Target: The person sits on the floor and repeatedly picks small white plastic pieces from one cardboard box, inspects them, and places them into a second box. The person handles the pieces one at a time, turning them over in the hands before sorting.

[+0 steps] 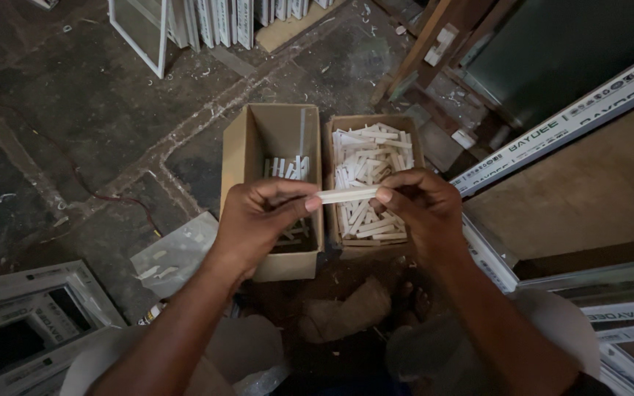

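Both hands, left [258, 213] and right [420, 209], pinching one white plastic strip [348, 195]. Beyond the left, a nearly empty cardboard box [238, 147]. Beyond the right, a full box [332, 158].

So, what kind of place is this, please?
Probably a workshop that makes plastic window frames. White frame bars lean at the right, finished frames stand on the concrete floor, and both hands hold a white strip over two cardboard boxes of such pieces.

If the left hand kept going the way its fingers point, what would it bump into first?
Probably the right hand: the left hand points rightward along the white strip they both hold, above the boxes. Depth is hard to judge.
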